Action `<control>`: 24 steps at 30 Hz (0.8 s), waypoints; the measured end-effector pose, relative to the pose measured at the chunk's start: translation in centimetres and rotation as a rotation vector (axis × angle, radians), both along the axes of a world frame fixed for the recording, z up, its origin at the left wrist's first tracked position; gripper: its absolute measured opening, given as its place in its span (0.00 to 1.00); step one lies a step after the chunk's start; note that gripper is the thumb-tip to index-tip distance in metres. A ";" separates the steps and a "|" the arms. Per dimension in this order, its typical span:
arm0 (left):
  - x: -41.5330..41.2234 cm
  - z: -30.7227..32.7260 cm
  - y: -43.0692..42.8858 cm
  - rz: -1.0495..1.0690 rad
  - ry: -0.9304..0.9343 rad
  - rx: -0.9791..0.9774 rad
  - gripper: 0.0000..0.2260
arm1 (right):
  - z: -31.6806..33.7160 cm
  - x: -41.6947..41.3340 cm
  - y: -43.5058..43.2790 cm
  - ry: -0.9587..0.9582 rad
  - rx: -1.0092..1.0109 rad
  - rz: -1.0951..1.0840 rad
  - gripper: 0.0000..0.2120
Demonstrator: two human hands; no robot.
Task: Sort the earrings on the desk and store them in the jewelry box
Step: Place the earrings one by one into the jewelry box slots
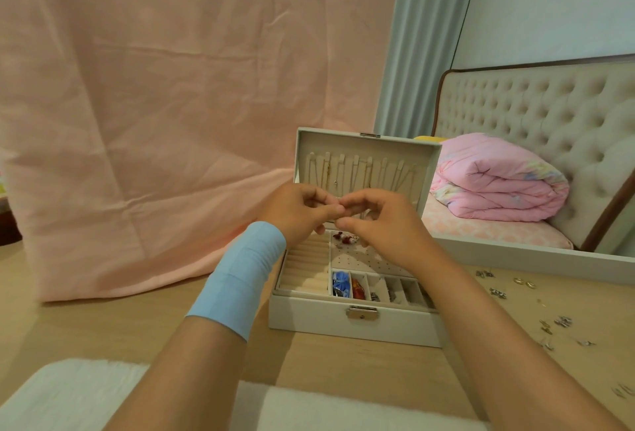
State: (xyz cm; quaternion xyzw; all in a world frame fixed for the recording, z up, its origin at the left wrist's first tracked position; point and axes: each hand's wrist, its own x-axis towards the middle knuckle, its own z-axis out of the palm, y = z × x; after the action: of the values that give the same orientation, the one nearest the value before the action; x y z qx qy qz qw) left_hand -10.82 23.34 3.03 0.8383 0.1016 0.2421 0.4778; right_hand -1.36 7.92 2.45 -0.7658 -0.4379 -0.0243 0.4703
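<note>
A white jewelry box stands open on the wooden desk, its lid upright with thin chains hanging inside. Over the box, my left hand and my right hand meet fingertip to fingertip, pinched around something too small to make out. A blue band wraps my left wrist. Red earrings lie on the perforated panel at the box's back. Front compartments hold a blue piece, a red-orange piece and small silver earrings. Several loose earrings are scattered on the desk to the right.
A pink cloth hangs behind the desk on the left. A mirror on the right reflects a bed with a folded pink quilt. A white fluffy surface lies along the near edge. Gold hoops rest near the mirror frame.
</note>
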 end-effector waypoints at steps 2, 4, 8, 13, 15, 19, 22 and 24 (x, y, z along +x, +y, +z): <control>0.0 0.0 -0.5 0.004 -0.019 -0.016 0.05 | 0.0 -0.1 0.0 0.031 0.075 -0.011 0.13; 0.0 -0.1 -0.8 0.000 -0.046 -0.067 0.06 | 0.0 -0.1 -0.1 0.073 0.147 -0.008 0.11; 0.0 0.0 -0.8 -0.022 0.004 -0.071 0.07 | -0.1 0.3 -0.5 0.126 0.171 -0.006 0.07; 0.4 -0.4 -0.2 0.025 0.162 0.302 0.03 | -0.5 1.4 -0.9 0.069 -0.052 -0.088 0.04; 0.7 -0.8 -0.1 0.030 0.224 0.392 0.04 | -0.7 1.5 -0.9 0.004 -0.153 -0.117 0.03; 0.9 -1.1 -0.5 0.046 0.315 0.535 0.05 | -1.2 1.3 -0.7 -0.121 -0.322 -0.146 0.04; 0.9 -1.2 -0.6 0.042 0.350 0.608 0.06 | -1.3 0.9 -0.6 -0.244 -0.404 -0.148 0.04; 1.0 -1.3 -0.6 0.039 0.355 0.617 0.06 | -1.3 0.7 -0.4 -0.321 -0.440 -0.149 0.05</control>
State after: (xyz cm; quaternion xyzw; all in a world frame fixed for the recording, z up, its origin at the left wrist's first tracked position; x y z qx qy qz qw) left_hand -9.79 22.73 1.71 0.9700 0.1214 0.1209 0.1724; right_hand -0.69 7.48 1.11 -0.8659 -0.4442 -0.0842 0.2143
